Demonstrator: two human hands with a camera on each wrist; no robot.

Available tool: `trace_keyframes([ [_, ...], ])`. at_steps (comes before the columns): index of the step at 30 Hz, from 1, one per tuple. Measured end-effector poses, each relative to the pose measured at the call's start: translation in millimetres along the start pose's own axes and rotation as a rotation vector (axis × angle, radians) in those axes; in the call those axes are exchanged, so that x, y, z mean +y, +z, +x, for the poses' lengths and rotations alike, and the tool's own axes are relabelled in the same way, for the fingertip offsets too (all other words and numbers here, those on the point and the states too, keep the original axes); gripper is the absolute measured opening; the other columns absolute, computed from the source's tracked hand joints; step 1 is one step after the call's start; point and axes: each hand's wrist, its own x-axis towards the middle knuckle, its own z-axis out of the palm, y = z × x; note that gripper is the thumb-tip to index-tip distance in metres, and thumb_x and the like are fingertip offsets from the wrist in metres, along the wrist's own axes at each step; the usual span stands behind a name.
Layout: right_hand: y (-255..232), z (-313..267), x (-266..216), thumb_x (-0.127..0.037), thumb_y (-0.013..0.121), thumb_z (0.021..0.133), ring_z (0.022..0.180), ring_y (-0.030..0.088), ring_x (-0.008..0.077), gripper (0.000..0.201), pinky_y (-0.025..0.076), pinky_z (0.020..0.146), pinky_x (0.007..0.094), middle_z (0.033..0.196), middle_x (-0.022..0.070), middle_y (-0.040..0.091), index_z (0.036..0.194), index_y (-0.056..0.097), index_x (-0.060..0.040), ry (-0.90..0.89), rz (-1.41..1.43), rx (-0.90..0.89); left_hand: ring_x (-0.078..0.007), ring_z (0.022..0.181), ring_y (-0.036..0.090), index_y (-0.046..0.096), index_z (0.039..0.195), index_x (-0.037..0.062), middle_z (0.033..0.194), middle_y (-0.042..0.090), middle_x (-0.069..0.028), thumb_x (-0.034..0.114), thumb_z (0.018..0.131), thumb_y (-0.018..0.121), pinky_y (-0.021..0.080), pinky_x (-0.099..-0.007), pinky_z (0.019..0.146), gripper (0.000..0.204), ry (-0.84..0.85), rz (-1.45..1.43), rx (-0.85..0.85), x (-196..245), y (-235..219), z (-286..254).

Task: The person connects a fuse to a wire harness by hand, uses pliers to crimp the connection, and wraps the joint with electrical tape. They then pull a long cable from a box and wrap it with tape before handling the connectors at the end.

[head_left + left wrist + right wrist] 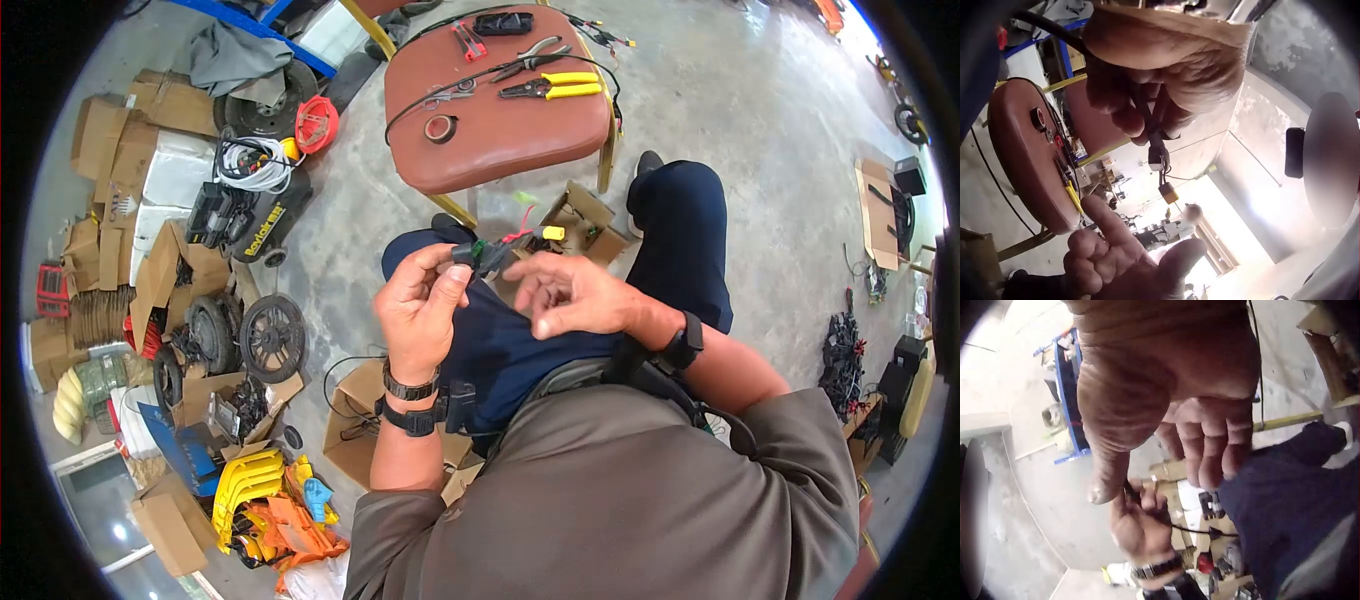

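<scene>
Near frame centre the left hand point(418, 312) pinches a dark cable point(490, 259); the right hand point(580, 294), its grip relaxed, holds nothing. A finger snag could strain the red wire point(524, 224).

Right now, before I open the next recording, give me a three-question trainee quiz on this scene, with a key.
1. Which hand pinches the dark cable?
2. True or false: the yellow-handled tool lies on the chair seat.
3. Fill in: the connector near the cable's end is ____ in colour.

Key:
1. The left hand; the right hand holds nothing.
2. True.
3. Yellow.
</scene>
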Motion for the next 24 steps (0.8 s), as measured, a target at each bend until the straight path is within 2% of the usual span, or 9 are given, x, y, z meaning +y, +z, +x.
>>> trace_keyframes([
  [2, 10, 7, -4, -0.022, 0.075, 0.088, 0.084, 0.060, 0.0116, 0.056, 0.050, 0.076, 0.0283, 0.093, 0.0045, 0.064, 0.133, 0.049, -0.0005, -0.071, 0.001, 0.111, -0.0077, 0.068, 0.058, 0.065, 0.111, -0.0026, 0.087, 0.066, -0.0030, 0.004, 0.092, 0.067, 0.049, -0.0212, 0.060, 0.020, -0.022, 0.004, -0.044, -4, 2, -4],
  [3, 19, 8, -9, -0.021, 0.068, 0.093, 0.079, 0.059, 0.0098, 0.035, 0.049, 0.072, 0.0280, 0.087, 0.0014, 0.063, 0.118, 0.057, 0.0005, -0.162, 0.080, 0.230, -0.0091, 0.069, 0.060, 0.064, 0.111, -0.0027, 0.089, 0.067, -0.0046, 0.004, 0.092, 0.067, 0.050, -0.0221, 0.060, 0.021, -0.032, 0.005, -0.065, -5, 3, -6],
  [6, 8, 12, -27, -0.019, 0.066, 0.094, 0.073, 0.058, 0.0090, 0.023, 0.049, 0.068, 0.0272, 0.087, 0.0017, 0.063, 0.105, 0.061, 0.0001, -0.112, -0.217, 0.199, -0.0108, 0.071, 0.062, 0.064, 0.111, -0.0028, 0.091, 0.068, -0.0060, 0.006, 0.092, 0.066, 0.052, -0.0235, 0.061, 0.021, -0.066, -0.015, -0.095, -10, 1, -7],
  [7, 10, 14, -21, -0.018, 0.066, 0.094, 0.070, 0.057, 0.0080, 0.018, 0.048, 0.064, 0.0263, 0.081, 0.0005, 0.061, 0.099, 0.062, -0.0013, -0.112, -0.142, 0.235, -0.0109, 0.072, 0.063, 0.064, 0.112, -0.0027, 0.091, 0.068, -0.0059, 0.006, 0.092, 0.066, 0.053, -0.0237, 0.061, 0.021, -0.079, -0.027, -0.098, -10, 1, -7],
  [10, 16, 8, -26, -0.017, 0.066, 0.094, 0.069, 0.056, 0.0067, 0.016, 0.047, 0.063, 0.0255, 0.075, -0.0013, 0.059, 0.099, 0.062, -0.0026, -0.103, -0.038, 0.243, -0.0060, 0.071, 0.057, 0.066, 0.111, -0.0010, 0.087, 0.065, -0.0010, 0.007, 0.093, 0.067, 0.048, -0.0209, 0.062, 0.020, -0.108, -0.018, -0.080, 0, 9, -7],
  [13, 19, 8, -19, -0.018, 0.067, 0.093, 0.069, 0.055, 0.0059, 0.016, 0.047, 0.062, 0.0248, 0.073, -0.0021, 0.059, 0.099, 0.062, -0.0035, -0.109, 0.001, 0.258, -0.0076, 0.072, 0.059, 0.066, 0.110, -0.0018, 0.088, 0.066, -0.0017, 0.008, 0.093, 0.067, 0.050, -0.0223, 0.064, 0.019, -0.065, 0.049, -0.124, -6, 6, -7],
  [19, 22, 6, -16, -0.018, 0.068, 0.094, 0.069, 0.055, 0.0067, 0.017, 0.047, 0.064, 0.0263, 0.075, -0.0002, 0.059, 0.099, 0.062, -0.0033, -0.176, -0.152, 0.325, -0.0108, 0.074, 0.062, 0.066, 0.108, -0.0041, 0.090, 0.069, -0.0057, 0.012, 0.094, 0.067, 0.051, -0.0246, 0.066, 0.022, -0.119, -0.101, -0.057, -4, 4, -5],
  [22, 20, 7, -22, -0.019, 0.067, 0.094, 0.068, 0.055, 0.0073, 0.017, 0.047, 0.065, 0.0271, 0.075, 0.0004, 0.060, 0.099, 0.062, -0.0035, -0.206, -0.241, 0.295, -0.0141, 0.071, 0.063, 0.066, 0.107, -0.0043, 0.090, 0.070, -0.0082, 0.018, 0.095, 0.066, 0.052, -0.0270, 0.065, 0.025, -0.112, -0.065, -0.085, -7, 0, -6],
  [24, 20, 7, -19, -0.019, 0.066, 0.095, 0.068, 0.054, 0.0087, 0.016, 0.048, 0.066, 0.0282, 0.076, 0.0010, 0.060, 0.100, 0.062, -0.0047, -0.303, -0.316, 0.304, -0.0138, 0.072, 0.063, 0.066, 0.108, -0.0043, 0.090, 0.070, -0.0079, 0.017, 0.095, 0.066, 0.052, -0.0269, 0.066, 0.025, -0.148, -0.057, -0.109, -3, 0, -4],
])
